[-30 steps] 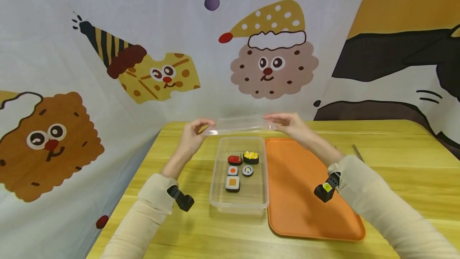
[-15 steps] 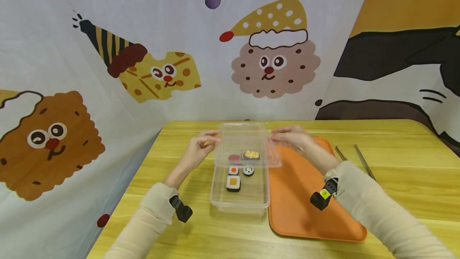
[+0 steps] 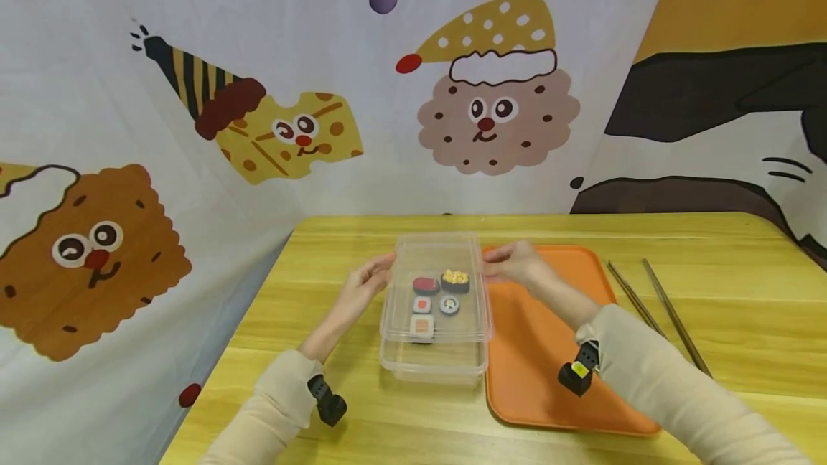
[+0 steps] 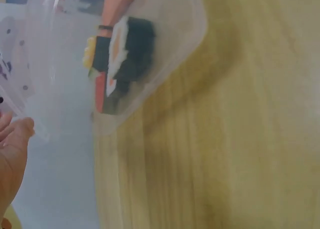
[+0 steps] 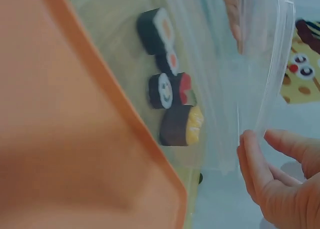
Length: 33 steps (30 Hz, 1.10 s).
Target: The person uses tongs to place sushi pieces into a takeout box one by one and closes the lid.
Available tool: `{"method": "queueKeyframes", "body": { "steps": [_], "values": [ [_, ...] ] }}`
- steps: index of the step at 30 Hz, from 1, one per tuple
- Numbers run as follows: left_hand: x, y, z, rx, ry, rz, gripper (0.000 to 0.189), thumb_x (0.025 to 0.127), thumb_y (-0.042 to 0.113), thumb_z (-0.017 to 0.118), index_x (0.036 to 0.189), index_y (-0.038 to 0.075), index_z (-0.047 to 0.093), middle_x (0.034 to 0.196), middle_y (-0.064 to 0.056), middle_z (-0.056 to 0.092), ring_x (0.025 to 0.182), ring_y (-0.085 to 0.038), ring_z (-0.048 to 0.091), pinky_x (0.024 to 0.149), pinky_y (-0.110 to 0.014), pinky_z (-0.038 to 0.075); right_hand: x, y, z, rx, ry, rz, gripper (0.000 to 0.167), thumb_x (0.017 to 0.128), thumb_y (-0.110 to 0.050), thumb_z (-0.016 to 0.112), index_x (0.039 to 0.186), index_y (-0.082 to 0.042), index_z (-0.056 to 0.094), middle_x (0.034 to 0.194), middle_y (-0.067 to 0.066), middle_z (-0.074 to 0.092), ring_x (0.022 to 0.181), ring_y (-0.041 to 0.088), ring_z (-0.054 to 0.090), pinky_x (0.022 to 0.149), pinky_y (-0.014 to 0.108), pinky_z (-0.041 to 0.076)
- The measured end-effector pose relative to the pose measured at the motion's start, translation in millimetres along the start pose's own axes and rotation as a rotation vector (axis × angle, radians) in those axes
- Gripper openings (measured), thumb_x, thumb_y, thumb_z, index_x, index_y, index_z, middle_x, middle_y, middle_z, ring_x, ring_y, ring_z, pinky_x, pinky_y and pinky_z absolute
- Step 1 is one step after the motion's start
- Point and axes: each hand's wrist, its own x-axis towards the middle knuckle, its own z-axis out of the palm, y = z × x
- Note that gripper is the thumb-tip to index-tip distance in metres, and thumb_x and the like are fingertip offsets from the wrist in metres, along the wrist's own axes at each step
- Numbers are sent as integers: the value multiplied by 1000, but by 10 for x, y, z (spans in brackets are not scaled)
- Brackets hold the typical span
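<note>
A clear plastic lid (image 3: 439, 248) hangs tilted above a clear plastic container (image 3: 434, 368), covering most of it and leaving the front end exposed. My left hand (image 3: 363, 291) holds the lid's left edge. On the opposite edge my right hand (image 3: 525, 265) pinches the lid, thumb on one side and fingers on the other, as the right wrist view shows. Several sushi pieces lie in the container, seen through the lid: a yellow-topped one (image 3: 455, 281), a red-topped one (image 3: 426, 285), two small rolls, and a larger square one (image 3: 423, 324).
An orange tray (image 3: 536, 386) sits against the container's right side. Two metal chopsticks (image 3: 675, 314) lie on the wooden table (image 3: 310, 393) to the right of the tray. A printed cloth (image 3: 362, 185) hangs behind the table.
Both hands have brought the lid down and toward me. It was held level behind the container, then tipped over its far end, and now lies over most of it.
</note>
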Motion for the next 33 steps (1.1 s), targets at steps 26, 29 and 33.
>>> {"method": "queueKeyframes", "body": {
  "steps": [26, 29, 33],
  "values": [
    [-196, -71, 205, 179, 41, 47, 47, 90, -1, 51, 135, -2, 37, 142, -20, 37, 133, -34, 32, 107, -38, 32, -257, 43, 289, -722, 63, -146, 13, 81, -5, 61, 85, 5, 67, 90, 23, 67, 71, 27, 66, 63, 34, 55],
    [-217, -65, 197, 183, 38, 44, 47, 90, -2, 51, 135, -2, 37, 142, -20, 37, 133, -35, 33, 107, -38, 32, -280, 49, 298, -741, 54, -182, 10, 80, -4, 61, 76, 4, 65, 95, 26, 66, 85, 35, 65, 73, 40, 55],
    [-223, -77, 190, 184, 31, 50, 47, 89, -3, 51, 134, -2, 38, 142, -20, 37, 132, -35, 34, 105, -37, 34, -296, 56, 301, -728, 39, -197, 17, 80, -5, 63, 65, -1, 56, 97, 28, 65, 92, 39, 63, 77, 43, 54]
  ]
}}
